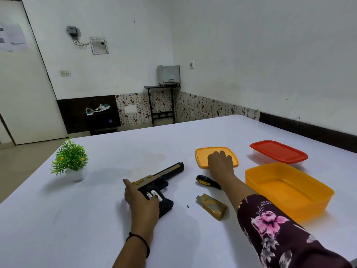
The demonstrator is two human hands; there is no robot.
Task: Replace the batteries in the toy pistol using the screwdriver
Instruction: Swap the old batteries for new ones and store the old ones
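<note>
My left hand [142, 198] rests loosely cupped over the toy pistol [158, 182], its open grip showing batteries [154, 194] under my fingertips. My right hand [220, 161] lies flat, holding nothing, just beyond the screwdriver [207, 182]. Light, rigid plastic; I'd pinch the batteries' ends

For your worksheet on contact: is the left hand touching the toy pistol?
Touching. The head view shows the left hand resting on the toy pistol at its grip.
</note>
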